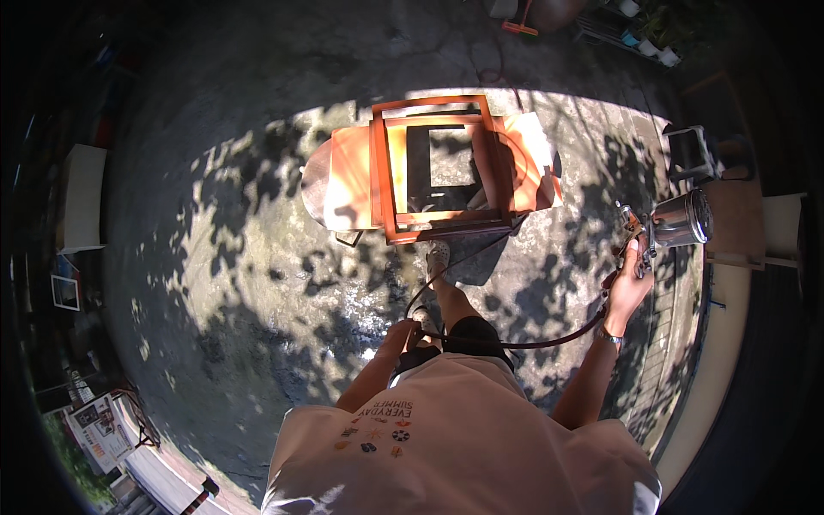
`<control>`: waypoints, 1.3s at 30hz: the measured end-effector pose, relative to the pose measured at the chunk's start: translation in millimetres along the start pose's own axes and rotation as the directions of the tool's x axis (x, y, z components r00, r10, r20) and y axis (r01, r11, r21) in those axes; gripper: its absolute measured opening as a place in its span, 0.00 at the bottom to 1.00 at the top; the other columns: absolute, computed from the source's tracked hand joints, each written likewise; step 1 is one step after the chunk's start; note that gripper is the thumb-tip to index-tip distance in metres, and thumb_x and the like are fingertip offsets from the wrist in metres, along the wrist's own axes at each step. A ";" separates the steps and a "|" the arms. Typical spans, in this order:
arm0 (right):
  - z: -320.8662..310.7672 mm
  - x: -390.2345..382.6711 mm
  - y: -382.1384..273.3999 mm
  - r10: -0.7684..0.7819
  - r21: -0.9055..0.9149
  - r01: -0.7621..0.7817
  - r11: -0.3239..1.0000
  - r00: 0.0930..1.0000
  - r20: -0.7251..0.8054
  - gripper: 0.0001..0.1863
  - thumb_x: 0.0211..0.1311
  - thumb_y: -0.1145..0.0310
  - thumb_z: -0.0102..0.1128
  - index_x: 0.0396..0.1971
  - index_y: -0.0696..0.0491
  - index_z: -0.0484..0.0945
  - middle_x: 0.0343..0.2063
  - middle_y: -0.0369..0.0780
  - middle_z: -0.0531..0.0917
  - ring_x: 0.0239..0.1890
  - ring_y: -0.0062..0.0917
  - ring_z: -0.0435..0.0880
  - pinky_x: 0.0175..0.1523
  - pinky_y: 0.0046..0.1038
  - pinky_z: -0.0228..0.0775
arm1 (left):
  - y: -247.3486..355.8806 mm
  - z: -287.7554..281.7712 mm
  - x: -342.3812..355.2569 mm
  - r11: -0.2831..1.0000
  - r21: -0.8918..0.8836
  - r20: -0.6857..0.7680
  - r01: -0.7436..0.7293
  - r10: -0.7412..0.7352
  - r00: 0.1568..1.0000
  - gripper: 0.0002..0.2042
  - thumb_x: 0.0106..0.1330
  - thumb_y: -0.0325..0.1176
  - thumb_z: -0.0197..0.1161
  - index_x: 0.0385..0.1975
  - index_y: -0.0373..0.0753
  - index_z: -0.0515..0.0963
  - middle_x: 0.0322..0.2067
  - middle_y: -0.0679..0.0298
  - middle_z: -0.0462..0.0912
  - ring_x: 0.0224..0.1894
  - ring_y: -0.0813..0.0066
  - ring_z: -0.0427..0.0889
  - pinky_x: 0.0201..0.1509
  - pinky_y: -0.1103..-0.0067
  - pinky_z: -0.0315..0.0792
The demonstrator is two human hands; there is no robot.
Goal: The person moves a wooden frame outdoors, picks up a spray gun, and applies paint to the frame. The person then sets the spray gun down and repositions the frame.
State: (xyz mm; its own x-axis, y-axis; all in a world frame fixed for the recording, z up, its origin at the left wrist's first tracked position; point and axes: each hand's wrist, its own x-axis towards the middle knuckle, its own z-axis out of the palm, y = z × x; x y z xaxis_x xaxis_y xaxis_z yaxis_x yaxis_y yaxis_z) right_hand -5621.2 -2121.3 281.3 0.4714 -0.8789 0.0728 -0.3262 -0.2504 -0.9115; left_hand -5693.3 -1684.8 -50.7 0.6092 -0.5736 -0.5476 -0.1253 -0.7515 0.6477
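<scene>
My right hand [631, 287] is closed round the handle of a spray gun [633, 230], out to the right of my body. A shiny metal paint cup [682, 219] is fixed to the gun and lies tilted sideways. From the gun's handle a dark hose [524, 345] sags across in front of me. My left hand [399, 336] grips that hose near my waist. Ahead of my feet, an orange-brown wooden frame [384, 172] rests on boards on a low stand, apart from both hands.
Under the frame, an orange board [350, 176] sticks out on the left. The hose runs past my feet toward the stand. To the right stand a dark stool [691, 154] and a low wall [712, 343]. A white cabinet [81, 197] is far left; a red broom head [519, 29] lies beyond.
</scene>
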 end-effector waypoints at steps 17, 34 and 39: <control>-299.0 4.9 71.7 -0.056 -0.025 0.053 0.998 0.984 -0.171 0.23 0.72 0.57 0.60 0.52 0.63 0.80 0.30 0.37 0.86 0.26 0.16 0.77 0.31 0.23 0.68 | 129.7 122.6 15.2 0.941 0.286 0.092 0.183 -0.217 0.972 0.17 0.63 0.50 0.59 0.47 0.51 0.80 0.50 0.51 0.80 0.52 0.47 0.82 0.54 0.57 0.76; -443.3 271.1 99.6 0.072 0.290 -0.113 0.950 0.986 0.147 0.18 0.68 0.59 0.66 0.33 0.63 0.83 0.16 0.33 0.79 0.13 0.12 0.72 0.18 0.20 0.60 | 849.6 97.0 187.0 0.247 0.061 -0.584 -0.967 0.794 0.166 0.12 0.60 0.32 0.70 0.42 0.40 0.80 0.47 0.58 0.81 0.51 0.57 0.80 0.54 0.67 0.74; -442.2 362.0 132.9 -0.017 0.223 -0.033 0.974 0.976 0.219 0.14 0.65 0.63 0.67 0.33 0.62 0.82 0.17 0.35 0.80 0.16 0.13 0.76 0.20 0.20 0.64 | 958.9 69.6 259.7 0.033 0.242 -0.299 -0.970 0.953 -0.042 0.14 0.55 0.32 0.73 0.41 0.41 0.81 0.48 0.62 0.83 0.54 0.63 0.80 0.60 0.66 0.70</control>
State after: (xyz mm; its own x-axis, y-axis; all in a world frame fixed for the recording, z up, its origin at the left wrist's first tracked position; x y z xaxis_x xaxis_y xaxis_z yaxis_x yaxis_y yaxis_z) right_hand -5856.2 -2652.3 365.5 0.6446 -0.7645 -0.0021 -0.1507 -0.1245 -0.9807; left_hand -5709.8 -2577.0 391.3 0.0892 -0.5948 0.7989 -0.7845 0.4522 0.4243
